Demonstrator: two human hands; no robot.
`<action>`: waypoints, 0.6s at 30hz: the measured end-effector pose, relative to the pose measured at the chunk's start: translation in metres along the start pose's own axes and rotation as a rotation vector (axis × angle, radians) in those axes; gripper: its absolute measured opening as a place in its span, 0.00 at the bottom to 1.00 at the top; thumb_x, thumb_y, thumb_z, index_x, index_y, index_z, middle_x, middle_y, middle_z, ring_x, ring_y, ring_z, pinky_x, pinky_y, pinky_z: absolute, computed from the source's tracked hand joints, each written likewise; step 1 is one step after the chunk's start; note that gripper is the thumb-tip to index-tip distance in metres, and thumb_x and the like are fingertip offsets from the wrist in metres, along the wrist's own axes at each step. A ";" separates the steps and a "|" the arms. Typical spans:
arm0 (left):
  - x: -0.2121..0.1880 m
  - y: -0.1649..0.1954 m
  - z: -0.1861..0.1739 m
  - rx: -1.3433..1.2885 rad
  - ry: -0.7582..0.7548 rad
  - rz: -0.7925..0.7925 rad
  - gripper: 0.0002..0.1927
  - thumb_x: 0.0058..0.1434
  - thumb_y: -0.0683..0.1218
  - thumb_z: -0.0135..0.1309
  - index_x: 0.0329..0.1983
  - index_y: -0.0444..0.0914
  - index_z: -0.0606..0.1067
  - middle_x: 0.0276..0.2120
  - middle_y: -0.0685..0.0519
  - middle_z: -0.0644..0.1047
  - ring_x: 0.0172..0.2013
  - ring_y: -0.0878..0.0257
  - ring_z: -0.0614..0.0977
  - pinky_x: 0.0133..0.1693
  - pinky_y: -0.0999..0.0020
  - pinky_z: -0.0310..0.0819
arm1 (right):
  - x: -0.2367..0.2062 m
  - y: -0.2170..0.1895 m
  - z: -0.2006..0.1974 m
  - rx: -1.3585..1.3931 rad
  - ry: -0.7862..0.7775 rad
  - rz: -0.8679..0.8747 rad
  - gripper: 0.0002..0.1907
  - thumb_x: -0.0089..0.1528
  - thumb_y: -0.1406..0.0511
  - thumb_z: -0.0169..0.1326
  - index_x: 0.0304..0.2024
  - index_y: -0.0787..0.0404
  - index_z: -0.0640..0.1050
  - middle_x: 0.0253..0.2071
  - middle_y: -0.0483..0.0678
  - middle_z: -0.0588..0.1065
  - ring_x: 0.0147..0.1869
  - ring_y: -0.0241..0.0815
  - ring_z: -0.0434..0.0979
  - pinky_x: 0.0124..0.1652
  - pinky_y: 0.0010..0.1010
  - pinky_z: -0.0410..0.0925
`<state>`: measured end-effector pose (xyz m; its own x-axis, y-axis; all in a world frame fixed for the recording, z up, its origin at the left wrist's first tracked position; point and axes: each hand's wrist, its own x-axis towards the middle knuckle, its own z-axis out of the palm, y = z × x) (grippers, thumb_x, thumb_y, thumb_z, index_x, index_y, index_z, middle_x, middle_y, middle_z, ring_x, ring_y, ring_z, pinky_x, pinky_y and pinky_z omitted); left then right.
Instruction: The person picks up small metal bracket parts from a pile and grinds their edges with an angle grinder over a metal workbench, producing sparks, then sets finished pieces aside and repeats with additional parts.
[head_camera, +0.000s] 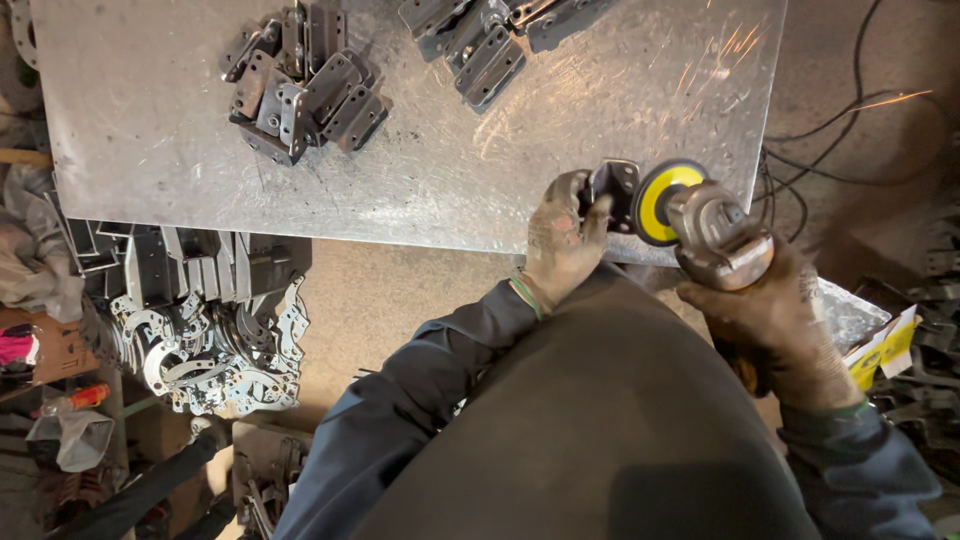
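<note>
My left hand (562, 238), in a dirty work glove, grips a small dark metal bracket (614, 186) at the near edge of a scratched steel tabletop (420, 190). In my gloved right hand (780, 325) is an angle grinder (715, 232), whose yellow-centred disc (664, 200) presses against the bracket's right side. Orange sparks (722, 52) fly away across the far right of the tabletop.
Two heaps of similar dark brackets lie on the tabletop, one at the far left (300, 85) and one at the top centre (495, 35). Below the table's left side sit stacked plates and curved cut-outs (215, 335). Black cables (850, 130) trail over the floor on the right.
</note>
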<state>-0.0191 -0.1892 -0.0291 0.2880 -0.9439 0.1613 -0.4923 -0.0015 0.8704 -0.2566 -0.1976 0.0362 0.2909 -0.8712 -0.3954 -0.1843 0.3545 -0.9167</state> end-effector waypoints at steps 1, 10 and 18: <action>0.003 0.003 -0.003 -0.005 0.035 0.034 0.17 0.64 0.41 0.59 0.54 0.36 0.70 0.43 0.40 0.78 0.44 0.43 0.82 0.45 0.54 0.78 | 0.005 0.006 0.003 0.001 0.027 0.010 0.32 0.48 0.70 0.69 0.54 0.65 0.74 0.48 0.48 0.80 0.51 0.35 0.80 0.52 0.28 0.73; 0.024 0.015 -0.009 -0.533 0.088 -0.273 0.14 0.68 0.38 0.56 0.55 0.33 0.71 0.38 0.52 0.79 0.35 0.68 0.80 0.37 0.71 0.76 | 0.003 0.040 -0.005 -0.091 0.031 0.067 0.29 0.47 0.72 0.69 0.52 0.67 0.78 0.46 0.50 0.81 0.48 0.37 0.81 0.47 0.30 0.73; 0.004 -0.053 0.010 -1.200 -0.031 -0.553 0.23 0.64 0.33 0.52 0.63 0.37 0.68 0.41 0.53 0.77 0.38 0.67 0.79 0.40 0.70 0.78 | 0.000 0.047 -0.016 -0.139 0.135 0.078 0.29 0.48 0.73 0.69 0.53 0.67 0.79 0.50 0.49 0.81 0.52 0.37 0.81 0.51 0.30 0.73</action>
<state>0.0000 -0.1960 -0.0786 0.1878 -0.9204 -0.3429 0.7162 -0.1106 0.6891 -0.2807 -0.1862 -0.0060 0.1444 -0.8839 -0.4448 -0.3318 0.3803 -0.8633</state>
